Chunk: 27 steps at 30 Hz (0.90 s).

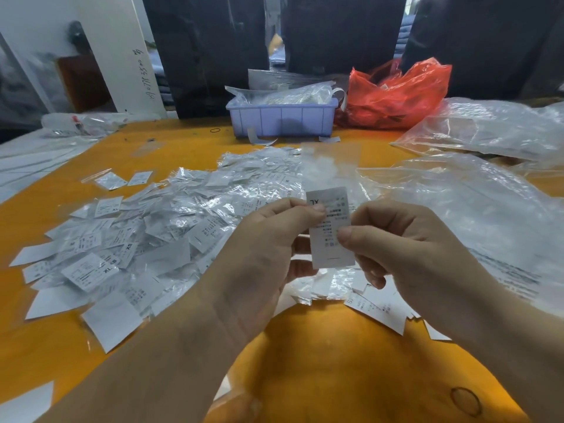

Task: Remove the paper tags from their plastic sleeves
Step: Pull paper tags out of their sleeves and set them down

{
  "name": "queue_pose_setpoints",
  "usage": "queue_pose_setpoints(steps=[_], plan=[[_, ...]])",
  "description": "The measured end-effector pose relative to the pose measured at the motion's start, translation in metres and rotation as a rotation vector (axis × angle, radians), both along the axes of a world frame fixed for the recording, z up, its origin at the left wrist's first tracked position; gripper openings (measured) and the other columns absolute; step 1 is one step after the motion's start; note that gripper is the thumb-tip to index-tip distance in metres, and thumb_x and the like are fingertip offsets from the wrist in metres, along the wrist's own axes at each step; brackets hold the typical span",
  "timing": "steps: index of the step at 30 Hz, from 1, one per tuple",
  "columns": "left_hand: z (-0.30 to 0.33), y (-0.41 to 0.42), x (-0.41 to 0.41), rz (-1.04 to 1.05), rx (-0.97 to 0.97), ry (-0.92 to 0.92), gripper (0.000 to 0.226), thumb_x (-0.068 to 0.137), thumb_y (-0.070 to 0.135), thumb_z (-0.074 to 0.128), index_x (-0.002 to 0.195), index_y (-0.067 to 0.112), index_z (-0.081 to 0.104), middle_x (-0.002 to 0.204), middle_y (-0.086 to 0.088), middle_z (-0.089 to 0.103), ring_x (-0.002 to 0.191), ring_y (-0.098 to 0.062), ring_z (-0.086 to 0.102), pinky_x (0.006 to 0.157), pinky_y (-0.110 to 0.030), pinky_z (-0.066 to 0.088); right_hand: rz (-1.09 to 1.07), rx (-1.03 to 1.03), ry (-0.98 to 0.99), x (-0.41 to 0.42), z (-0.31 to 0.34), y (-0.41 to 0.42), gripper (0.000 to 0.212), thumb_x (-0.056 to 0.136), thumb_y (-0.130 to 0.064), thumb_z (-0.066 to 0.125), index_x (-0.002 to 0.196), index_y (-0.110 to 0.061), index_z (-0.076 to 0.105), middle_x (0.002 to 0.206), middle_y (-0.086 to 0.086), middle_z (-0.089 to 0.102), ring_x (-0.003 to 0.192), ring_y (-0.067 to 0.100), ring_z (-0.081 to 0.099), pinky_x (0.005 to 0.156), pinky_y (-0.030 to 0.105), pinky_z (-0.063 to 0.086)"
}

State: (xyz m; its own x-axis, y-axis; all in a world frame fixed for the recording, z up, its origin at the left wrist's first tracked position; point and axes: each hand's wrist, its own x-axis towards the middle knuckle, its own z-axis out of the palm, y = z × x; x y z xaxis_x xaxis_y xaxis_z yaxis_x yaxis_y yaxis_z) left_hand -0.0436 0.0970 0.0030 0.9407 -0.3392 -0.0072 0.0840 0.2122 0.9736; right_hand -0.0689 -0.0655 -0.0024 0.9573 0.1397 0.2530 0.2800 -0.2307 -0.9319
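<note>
Two hands up over orange table (183,148), head view: left hand (262,254) and right hand (393,242) both pinch white printed paper tag (331,239), upright; clear plastic sleeve (329,166) stands above it. Heap of sleeved tags (146,239) lies left. Lilac plastic bin (282,120), red bag (393,96) at back.

One view only — a wide-angle camera worn on the person's head, looking forward and down across the orange counter (189,141). It sits close above the left hand (262,248) and right hand (406,248), which fill the lower middle with both forearms running in from the bottom edge. Farther off — a lilac bin (282,120) at the counter's back edge.
</note>
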Motion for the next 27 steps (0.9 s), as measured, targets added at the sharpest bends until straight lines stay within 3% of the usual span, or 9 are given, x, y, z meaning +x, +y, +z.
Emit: queue_pose_setpoints(steps=[2,7,9,12,15,18,24,27], plan=[[0.0018,0.0019,0.0,-0.012,0.019,-0.032,0.018,0.079,0.03,0.066,0.061,0.03,0.07,0.078,-0.002,0.072,0.07,-0.013,0.068,0.055,-0.022,0.05,0.008,-0.004,-0.029,-0.0012,-0.001,0.0018,0.031,0.082,-0.036,0.066,0.075,-0.006,0.066,0.058,0.002,0.055,0.051,0.009,0.047,0.05,0.018,0.04],[0.0006,0.0002,-0.002,-0.033,0.068,-0.062,0.017,0.082,0.03,0.067,0.066,0.031,0.073,0.078,0.0,0.071,0.07,-0.01,0.062,0.058,-0.022,0.047,-0.035,0.064,-0.057,0.0006,0.0018,0.001,0.026,0.082,-0.035,0.07,0.079,-0.009,0.073,0.057,-0.01,0.062,0.052,-0.002,0.056,0.049,0.009,0.04],[-0.0012,-0.0005,-0.0008,-0.015,0.084,-0.079,0.02,0.086,0.025,0.067,0.068,0.03,0.073,0.077,0.0,0.071,0.069,-0.01,0.061,0.057,-0.02,0.048,-0.042,0.056,-0.064,0.0014,0.0009,-0.0013,0.024,0.083,-0.033,0.064,0.077,-0.011,0.072,0.06,-0.008,0.064,0.054,0.0,0.056,0.05,0.012,0.041],[-0.0014,-0.0001,0.0,-0.019,0.112,-0.103,0.009,0.077,0.029,0.075,0.069,0.029,0.072,0.078,0.0,0.072,0.067,-0.008,0.06,0.056,-0.02,0.047,-0.043,0.042,-0.067,0.0004,0.0005,-0.0012,0.025,0.083,-0.037,0.056,0.08,-0.021,0.074,0.068,0.002,0.067,0.053,0.01,0.05,0.049,0.024,0.042],[-0.0017,0.0021,0.0006,-0.026,0.162,-0.109,0.008,0.074,0.035,0.069,0.07,0.028,0.072,0.08,0.001,0.071,0.069,-0.009,0.059,0.061,-0.024,0.044,-0.062,0.025,-0.083,0.0013,0.0014,-0.0019,0.021,0.081,-0.039,0.057,0.08,-0.028,0.075,0.073,-0.001,0.069,0.058,0.009,0.056,0.049,0.019,0.043],[0.0004,0.0046,0.0012,-0.037,0.183,-0.112,0.021,0.076,0.045,0.065,0.076,0.026,0.073,0.079,0.0,0.071,0.069,-0.008,0.059,0.063,-0.024,0.042,-0.025,-0.025,-0.064,0.0027,0.002,-0.0035,0.022,0.081,-0.039,0.057,0.076,-0.026,0.074,0.071,-0.002,0.068,0.062,0.006,0.058,0.05,0.013,0.04],[-0.0004,0.0047,0.0013,-0.007,0.14,-0.14,0.022,0.079,0.044,0.068,0.074,0.023,0.072,0.074,-0.002,0.067,0.068,-0.01,0.053,0.06,-0.023,0.041,0.024,-0.07,-0.055,0.0035,0.0,-0.004,0.029,0.081,-0.042,0.057,0.075,-0.018,0.072,0.069,0.013,0.06,0.057,0.02,0.048,0.049,0.023,0.037],[-0.0025,0.0034,0.0003,-0.012,0.109,-0.15,0.033,0.076,0.046,0.07,0.083,0.014,0.074,0.073,0.0,0.064,0.068,-0.009,0.052,0.057,-0.019,0.042,0.011,-0.061,-0.081,0.0027,0.0,-0.0034,0.029,0.082,-0.041,0.057,0.075,-0.017,0.071,0.068,0.015,0.058,0.057,0.02,0.047,0.05,0.025,0.037]])
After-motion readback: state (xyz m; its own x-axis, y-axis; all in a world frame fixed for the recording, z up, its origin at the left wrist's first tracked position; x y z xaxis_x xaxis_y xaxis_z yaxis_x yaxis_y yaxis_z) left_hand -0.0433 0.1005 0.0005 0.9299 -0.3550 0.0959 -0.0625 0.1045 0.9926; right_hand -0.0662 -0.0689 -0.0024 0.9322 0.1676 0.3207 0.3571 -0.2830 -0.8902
